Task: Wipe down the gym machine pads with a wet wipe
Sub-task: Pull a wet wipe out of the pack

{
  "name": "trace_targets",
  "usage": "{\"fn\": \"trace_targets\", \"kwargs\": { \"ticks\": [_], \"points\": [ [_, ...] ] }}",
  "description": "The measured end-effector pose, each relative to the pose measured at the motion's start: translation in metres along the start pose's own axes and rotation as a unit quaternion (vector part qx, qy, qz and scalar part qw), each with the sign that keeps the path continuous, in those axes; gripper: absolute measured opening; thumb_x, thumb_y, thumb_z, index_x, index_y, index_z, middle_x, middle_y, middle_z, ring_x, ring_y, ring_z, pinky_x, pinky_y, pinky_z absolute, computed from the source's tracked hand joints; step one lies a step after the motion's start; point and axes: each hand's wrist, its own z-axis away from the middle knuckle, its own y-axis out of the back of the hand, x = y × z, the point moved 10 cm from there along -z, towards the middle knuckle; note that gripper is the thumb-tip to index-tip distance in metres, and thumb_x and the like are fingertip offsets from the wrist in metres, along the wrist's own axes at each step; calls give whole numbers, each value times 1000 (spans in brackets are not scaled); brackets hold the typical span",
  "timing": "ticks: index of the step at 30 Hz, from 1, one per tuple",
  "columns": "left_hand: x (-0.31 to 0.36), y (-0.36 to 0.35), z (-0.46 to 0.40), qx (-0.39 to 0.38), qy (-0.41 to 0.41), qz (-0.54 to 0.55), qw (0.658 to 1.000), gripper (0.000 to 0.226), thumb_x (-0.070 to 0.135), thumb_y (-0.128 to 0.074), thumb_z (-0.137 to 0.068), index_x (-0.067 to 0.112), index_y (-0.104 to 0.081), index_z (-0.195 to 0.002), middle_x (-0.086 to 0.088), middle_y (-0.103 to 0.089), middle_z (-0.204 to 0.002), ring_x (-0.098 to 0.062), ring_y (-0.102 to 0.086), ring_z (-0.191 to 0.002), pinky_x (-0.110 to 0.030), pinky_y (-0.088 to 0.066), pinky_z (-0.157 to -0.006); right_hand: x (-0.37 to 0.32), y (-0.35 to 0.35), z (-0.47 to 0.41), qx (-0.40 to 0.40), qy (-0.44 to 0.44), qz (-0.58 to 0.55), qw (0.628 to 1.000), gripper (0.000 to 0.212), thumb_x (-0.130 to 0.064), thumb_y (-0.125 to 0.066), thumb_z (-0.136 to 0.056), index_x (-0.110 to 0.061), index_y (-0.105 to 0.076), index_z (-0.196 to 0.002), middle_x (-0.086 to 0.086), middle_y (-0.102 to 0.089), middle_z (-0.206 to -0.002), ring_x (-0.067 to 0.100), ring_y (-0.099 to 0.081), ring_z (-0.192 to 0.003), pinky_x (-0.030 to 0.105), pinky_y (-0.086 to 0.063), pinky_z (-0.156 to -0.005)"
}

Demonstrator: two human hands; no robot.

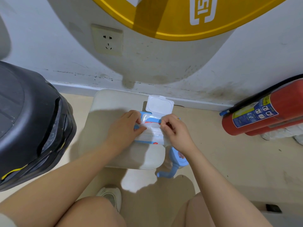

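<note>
Your left hand (126, 126) grips the wipe pack's (148, 134) left end; your right hand (173, 128) pinches a wet wipe (154, 128) at the opening. The pack lies on the cream pad (114, 102), right side, white lid (159, 104) flipped up toward the wall (49, 38).

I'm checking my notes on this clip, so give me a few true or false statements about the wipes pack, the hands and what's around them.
1. The wipes pack has its flip lid open. True.
2. The pack lies on the bare floor. False: it lies on a pale cushion.
3. Both the left hand and right hand are at the pack. True.
4. The fire extinguisher stands upright. False: it lies on its side.
</note>
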Motion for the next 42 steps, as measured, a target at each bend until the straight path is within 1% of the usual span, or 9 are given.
{"fn": "trace_targets", "kwargs": {
  "ticks": [6, 12, 15, 18, 21, 25, 29, 32, 42],
  "points": [
    [13, 0, -5, -5, -37, -14, 999, 24, 18, -66, -76, 16, -48, -92, -6, -61, -112, -30, -58, -98, -39, -46, -81, -13, -6, -10, -43, -1, 152, 987, 17, -14, -57, -85, -6, -62, -99, 7, -57, -97, 18, -52, -85, 31, -42, -74],
    [33, -5, -9, -36, -92, -18, 995, 23, 1, -60, -79, 6, -62, -101, -5, -67, -103, -25, -60, -97, -28, -35, -80, -18, -14, -29, -103, -61, 280, 952, 13, -13, -52, -84, -13, -65, -79, 10, -58, -90, 29, -55, -88, 32, -40, -71],
    [21, -6, -9, -39, -43, 11, 998, 16, 6, -56, -84, 7, -58, -100, -8, -68, -94, -31, -60, -87, -25, -32, -77, -15, -2, -30, -50, -80, 189, 977, 12, -8, -56, -80, -8, -67, -74, 1, -54, -76, 23, -54, -78, 30, -40, -68],
    [11, -8, -8, -33, -23, 3, 999, 15, 10, -54, -84, 13, -57, -98, -5, -69, -95, -29, -60, -90, -28, -37, -79, 0, 10, -19, -4, -123, -30, 992, 23, -1, -59, -78, -17, -61, -62, 2, -58, -71, 20, -52, -67, 27, -41, -65],
    [9, -7, -8, -20, -22, -11, 999, 17, 9, -53, -85, 13, -59, -100, -1, -67, -97, -28, -57, -90, -25, -31, -76, 21, 16, 1, 30, -171, -228, 958, 28, -1, -60, -84, -21, -60, -65, 7, -57, -74, 21, -49, -69, 32, -41, -67],
    [22, -2, -9, 0, -57, -63, 996, 22, 12, -45, -78, 11, -61, -92, -2, -66, -84, -29, -56, -77, -22, -24, -71, 25, 16, 9, 53, -198, -450, 869, 20, -3, -48, -94, -14, -52, -77, -2, -57, -81, 15, -57, -83, 44, -46, -93],
    [37, -1, -8, 3, -116, -112, 987, 17, 8, -47, -63, 13, -59, -74, 2, -63, -61, -23, -59, -54, -26, -28, -63, 3, 33, 6, 92, -154, -384, 906, 24, -3, -42, -96, -15, -48, -76, -10, -56, -63, 3, -53, -60, 24, -46, -70],
    [42, -9, -7, -11, -160, -149, 976, 16, 18, -41, -69, 18, -55, -78, 5, -64, -65, -18, -63, -62, -27, -31, -67, -5, 59, 9, 163, -128, -350, 914, 25, -1, -39, -97, -12, -44, -75, 1, -51, -66, 0, -49, -53, 13, -44, -56],
    [64, -18, -10, -42, -195, -291, 936, 19, 21, -61, -68, 17, -45, -76, -1, -50, -50, -19, -57, -51, -28, -25, -62, -40, 100, 7, 206, -109, -227, 946, 25, -5, -43, -94, -19, -43, -73, 4, -45, -67, 21, -42, -68, 39, -42, -66]
  ]
}}
